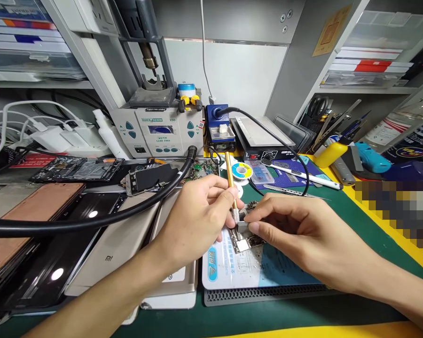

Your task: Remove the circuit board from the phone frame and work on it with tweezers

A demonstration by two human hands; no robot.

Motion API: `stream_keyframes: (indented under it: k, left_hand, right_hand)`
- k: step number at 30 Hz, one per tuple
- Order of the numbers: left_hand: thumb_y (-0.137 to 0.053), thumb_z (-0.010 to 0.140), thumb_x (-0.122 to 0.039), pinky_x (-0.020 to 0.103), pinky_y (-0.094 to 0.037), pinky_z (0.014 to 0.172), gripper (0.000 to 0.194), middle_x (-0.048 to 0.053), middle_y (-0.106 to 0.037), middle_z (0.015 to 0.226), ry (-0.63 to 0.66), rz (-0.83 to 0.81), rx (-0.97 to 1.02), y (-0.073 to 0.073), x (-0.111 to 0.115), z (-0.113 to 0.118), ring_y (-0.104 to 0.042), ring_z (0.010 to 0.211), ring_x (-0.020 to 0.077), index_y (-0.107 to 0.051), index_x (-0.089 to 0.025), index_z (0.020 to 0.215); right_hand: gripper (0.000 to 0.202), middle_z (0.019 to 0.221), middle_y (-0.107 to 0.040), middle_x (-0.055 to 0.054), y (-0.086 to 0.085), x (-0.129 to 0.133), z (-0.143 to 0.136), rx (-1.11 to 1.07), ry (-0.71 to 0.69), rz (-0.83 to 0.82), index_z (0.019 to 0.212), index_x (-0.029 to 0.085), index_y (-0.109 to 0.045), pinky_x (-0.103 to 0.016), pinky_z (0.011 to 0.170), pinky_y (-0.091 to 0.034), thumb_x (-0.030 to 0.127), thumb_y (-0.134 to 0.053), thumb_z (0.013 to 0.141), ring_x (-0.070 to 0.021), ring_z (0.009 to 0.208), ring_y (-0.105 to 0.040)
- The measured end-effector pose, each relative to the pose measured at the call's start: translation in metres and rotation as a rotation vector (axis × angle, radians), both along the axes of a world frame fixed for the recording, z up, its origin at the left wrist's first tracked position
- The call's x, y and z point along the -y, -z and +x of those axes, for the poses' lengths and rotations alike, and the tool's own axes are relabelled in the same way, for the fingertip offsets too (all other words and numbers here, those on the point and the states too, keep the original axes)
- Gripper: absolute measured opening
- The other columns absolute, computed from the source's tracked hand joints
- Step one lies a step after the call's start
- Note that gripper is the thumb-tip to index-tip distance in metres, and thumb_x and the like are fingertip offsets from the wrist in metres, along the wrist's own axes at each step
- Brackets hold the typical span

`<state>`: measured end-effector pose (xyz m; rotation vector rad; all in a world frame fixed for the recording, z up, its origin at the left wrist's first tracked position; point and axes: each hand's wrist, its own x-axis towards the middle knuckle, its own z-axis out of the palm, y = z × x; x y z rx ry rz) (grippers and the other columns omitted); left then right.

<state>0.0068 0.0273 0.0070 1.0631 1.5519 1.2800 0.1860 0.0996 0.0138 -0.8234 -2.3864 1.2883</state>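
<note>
My left hand (pixel 206 209) is closed around a slim gold-coloured pen-shaped tool (pixel 230 171) with a knurled silver lower end. The tool stands nearly upright, its lower end at a small grey block-like piece (pixel 244 226). My right hand (pixel 303 225) pinches that grey piece between thumb and forefinger; its exact kind does not show. Beneath both hands lies a phone circuit board (pixel 242 245), partly covered by my fingers. The board rests on a white and blue printed mat (pixel 225 274).
Several phones (pixel 109 249) lie at the left, with a thick black hose (pixel 91 227) across them. Behind stand a hot air station (pixel 158 131), a flat heating plate (pixel 261 134) and a solder spool (pixel 241 171). A white brush (pixel 303 174) and tweezers (pixel 292 190) lie at the right.
</note>
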Motion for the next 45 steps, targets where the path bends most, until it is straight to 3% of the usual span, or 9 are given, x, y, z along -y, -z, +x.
stream_keyframes:
  k: [45]
  left_hand:
    - [-0.064,0.091,-0.026,0.012,-0.043,0.035,0.014,-0.006,-0.068,0.062,0.001,-0.010,-0.034,-0.0010,0.0016,-0.0006,-0.054,0.036,0.0044,-0.065,-0.019,0.079]
  right_hand:
    - [0.014,0.085,-0.075,0.002,0.0025,0.0007,-0.0018,-0.005,-0.015,0.060,0.089,0.023,-0.076,-0.024,0.059,-0.044,0.021,-0.063,0.093,-0.0133,0.071,-0.063]
